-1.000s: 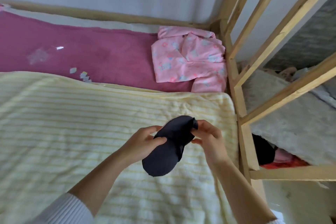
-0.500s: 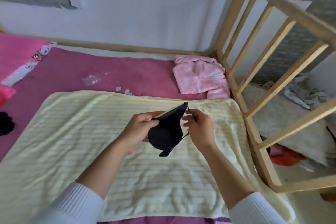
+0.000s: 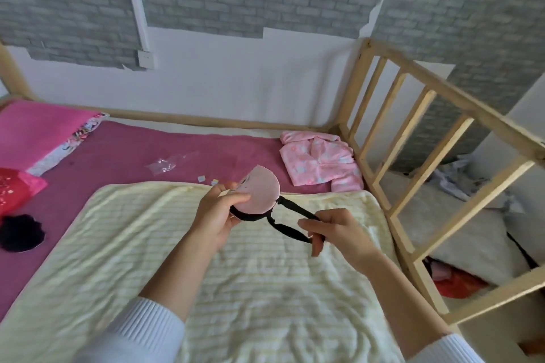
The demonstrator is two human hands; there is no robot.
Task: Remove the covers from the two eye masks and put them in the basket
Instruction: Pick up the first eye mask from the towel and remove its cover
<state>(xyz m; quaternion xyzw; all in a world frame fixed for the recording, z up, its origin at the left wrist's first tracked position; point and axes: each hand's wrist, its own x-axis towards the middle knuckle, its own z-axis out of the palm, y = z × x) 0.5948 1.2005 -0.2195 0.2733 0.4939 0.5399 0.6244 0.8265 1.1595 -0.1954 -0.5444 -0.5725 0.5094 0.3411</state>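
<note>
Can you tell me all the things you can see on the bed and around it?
eye mask: one, pink face with black edge, held above the blanket
strap: one, black, stretched between both hands
blanket: one, pale yellow striped, spread on the bed
sheet: one, magenta, under the blanket
pyjama top: one, pink patterned, far right corner
plastic wrapper: one, clear, on the sheet
fluffy thing: one, black, left edge
bed rail: one, pale wood, right side
left hand: grips the mask
right hand: pulls the strap

The eye mask (image 3: 262, 193) is pale pink with a black strap (image 3: 290, 216). Beneath it lies a blanket (image 3: 265, 289) striped cream and yellow; behind the blanket, a magenta sheet (image 3: 141, 153) and floral pink pyjamas (image 3: 320, 160).
</note>
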